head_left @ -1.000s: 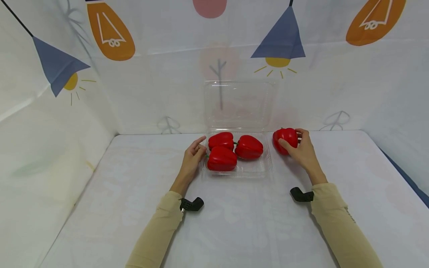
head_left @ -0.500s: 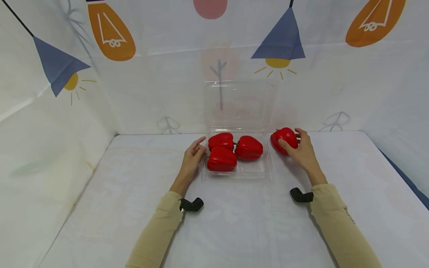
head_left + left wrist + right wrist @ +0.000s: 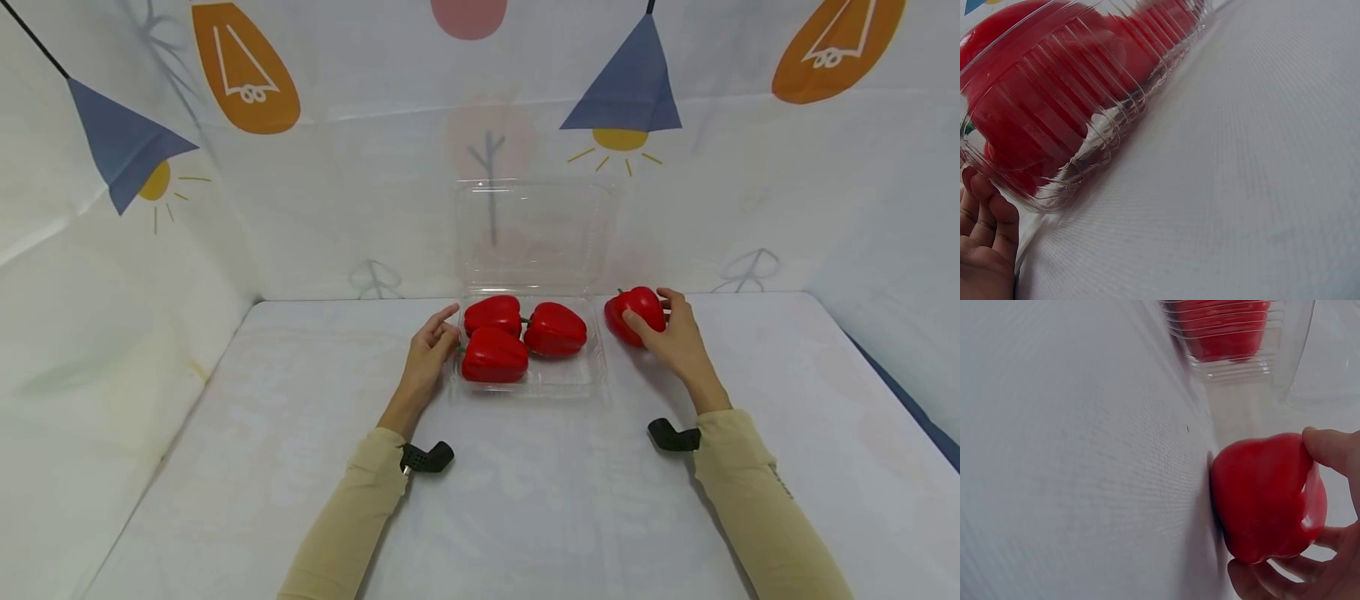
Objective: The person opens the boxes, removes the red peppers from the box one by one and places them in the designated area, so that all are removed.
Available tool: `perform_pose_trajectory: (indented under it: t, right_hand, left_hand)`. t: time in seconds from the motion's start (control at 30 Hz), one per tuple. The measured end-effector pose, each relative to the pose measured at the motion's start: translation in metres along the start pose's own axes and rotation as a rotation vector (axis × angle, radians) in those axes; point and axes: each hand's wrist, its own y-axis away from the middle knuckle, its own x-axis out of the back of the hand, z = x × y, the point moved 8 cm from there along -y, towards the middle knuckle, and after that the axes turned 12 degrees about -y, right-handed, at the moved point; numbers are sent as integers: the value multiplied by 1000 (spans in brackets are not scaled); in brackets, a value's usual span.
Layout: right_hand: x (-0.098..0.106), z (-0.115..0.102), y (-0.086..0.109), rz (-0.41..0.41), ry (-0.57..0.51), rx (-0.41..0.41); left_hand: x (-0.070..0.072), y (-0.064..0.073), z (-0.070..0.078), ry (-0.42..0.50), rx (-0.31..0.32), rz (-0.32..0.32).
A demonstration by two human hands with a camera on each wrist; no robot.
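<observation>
Glossy red, the loose pepper [image 3: 637, 305] is at three o'clock of the clear box [image 3: 566, 377], pinched by my right hand [image 3: 680, 340], thumb opposite fingers, presumably for security. My relaxed left hand [image 3: 431, 354] touches the nine-o'clock side, probably steadying the three other peppers [image 3: 495, 357].

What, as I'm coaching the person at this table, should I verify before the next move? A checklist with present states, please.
1. Lid open: ok, raised behind the container.
2. Right grip on the held pepper: ok, thumb and fingers around it.
3. Held pepper inside the container: not ok, it is outside, at the right.
4. Room beside the three peppers: probably ok, the front right is bare.
5. Left grip steadying the container: cannot tell; fingertips are at its left side, pressure unseen.
6. Held pepper clear of the table: cannot tell.
</observation>
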Motion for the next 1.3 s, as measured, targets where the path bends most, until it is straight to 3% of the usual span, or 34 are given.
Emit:
perform_pose_trajectory:
  t: [0.2, 0.43, 0.7, 0.83, 1.1, 1.17, 1.3]
  right_hand:
    - [0, 0, 0, -8, 22, -12]
    - [-2, 2, 0, -10, 31, -20]
    - [1, -1, 2, 7, 23, -42]
    - [10, -13, 6, 99, -4, 28]
    - [24, -40, 16, 337, -134, 256]
    - [24, -44, 18, 353, -152, 293]
    - [19, -54, 20, 306, -158, 364]
  left_hand:
    - [0, 0, 0, 0, 9, -2]
    - [1, -11, -25, -4, -9, 16]
    - [4, -12, -25, -64, -34, 45]
    - [4, -13, -27, -59, -21, 39]
    - [3, -12, -27, 2, -13, -4]
    - [3, -12, -28, 12, -7, -16]
    - [2, -13, -28, 37, 10, -30]
